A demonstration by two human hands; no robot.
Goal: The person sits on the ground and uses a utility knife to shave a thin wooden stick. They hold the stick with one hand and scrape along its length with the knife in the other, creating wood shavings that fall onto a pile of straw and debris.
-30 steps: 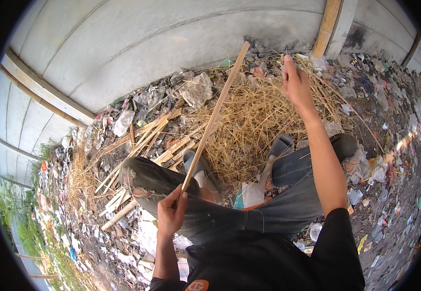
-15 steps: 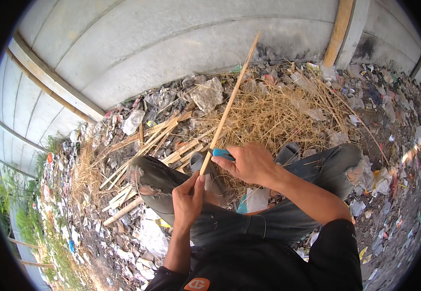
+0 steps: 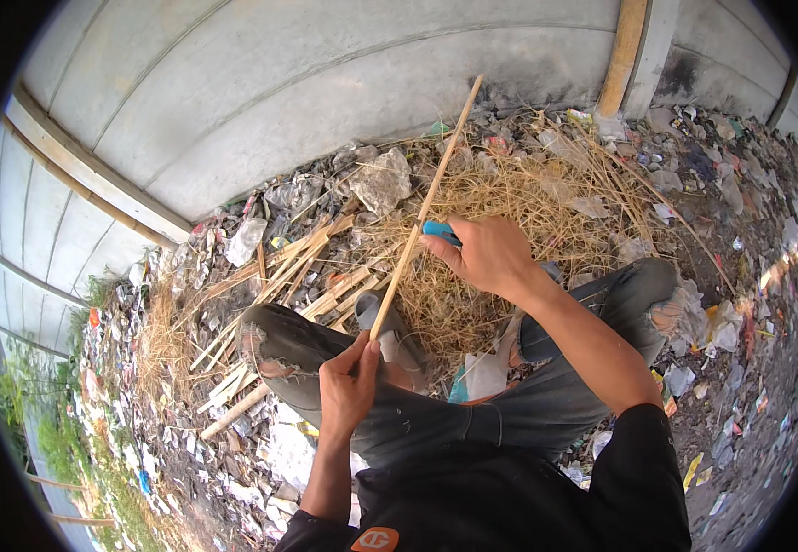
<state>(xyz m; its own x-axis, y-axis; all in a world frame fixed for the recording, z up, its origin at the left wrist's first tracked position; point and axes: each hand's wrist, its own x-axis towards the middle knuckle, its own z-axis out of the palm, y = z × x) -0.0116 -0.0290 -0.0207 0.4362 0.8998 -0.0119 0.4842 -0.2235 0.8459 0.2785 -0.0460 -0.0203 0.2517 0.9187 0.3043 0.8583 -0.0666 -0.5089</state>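
My left hand (image 3: 347,386) pinches the near end of a long, thin bamboo strip (image 3: 436,184), which slants up and away toward the wall. In my right hand (image 3: 495,258) is a knife with a blue handle (image 3: 440,231), my fingers wrapped round it and the thumb along its near side. Its short dark blade meets the strip's right edge around mid-length. Pale, thin shavings lie below among dry straw-like fibres (image 3: 546,198). My bent knees in torn dark jeans (image 3: 293,345) frame the spot.
Split bamboo strips (image 3: 330,290) lie piled beyond my left knee. A pale rock (image 3: 382,181) rests near the concrete wall (image 3: 325,101). Scattered litter covers the ground, and a bamboo post (image 3: 621,60) stands against the wall.
My right hand and the knife have slid up the strip, away from my left hand. The left hand keeps its hold on the near end, and the strip's far end sits slightly lower.
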